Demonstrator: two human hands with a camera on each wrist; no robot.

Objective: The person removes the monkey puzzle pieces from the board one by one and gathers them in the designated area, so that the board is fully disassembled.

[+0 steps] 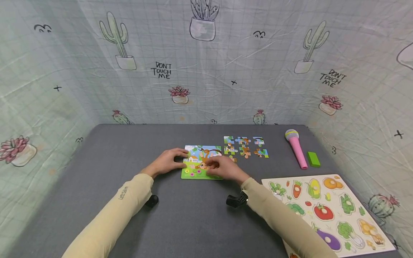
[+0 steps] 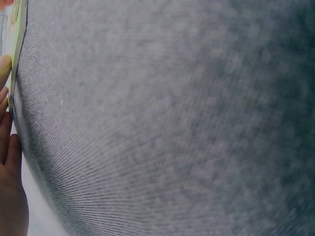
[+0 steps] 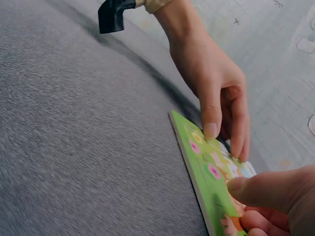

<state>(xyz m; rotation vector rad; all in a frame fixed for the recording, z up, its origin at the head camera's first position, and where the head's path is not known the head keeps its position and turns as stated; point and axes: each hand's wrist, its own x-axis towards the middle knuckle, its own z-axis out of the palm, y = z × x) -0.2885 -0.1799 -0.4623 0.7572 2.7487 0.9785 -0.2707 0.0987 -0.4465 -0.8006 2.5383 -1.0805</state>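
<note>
A small jigsaw puzzle board (image 1: 189, 175) lies on the table, with a bright picture of a house, flowers and brown animals. My left hand (image 1: 167, 162) is at its left side, thumb and fingers spread with the tips touching the edge. The right wrist view shows that left hand (image 3: 216, 83) with its thumb on the board's top. Over the board's right part, my right hand (image 1: 226, 167) has bent fingers and a lowered thumb (image 3: 256, 189) right at the picture. I cannot tell whether a puzzle piece is between those fingers. My left fingers (image 2: 14, 152) show at the left wrist view's edge.
Several loose jigsaw pieces (image 1: 245, 152) lie right of the board. Farther right are a pink toy microphone (image 1: 297, 150) and a green block (image 1: 313, 159). A large vegetable peg puzzle (image 1: 329, 195) lies at the front right, partly under my right forearm. Patterned cloth (image 1: 206, 96) hangs behind the grey table (image 1: 190, 222).
</note>
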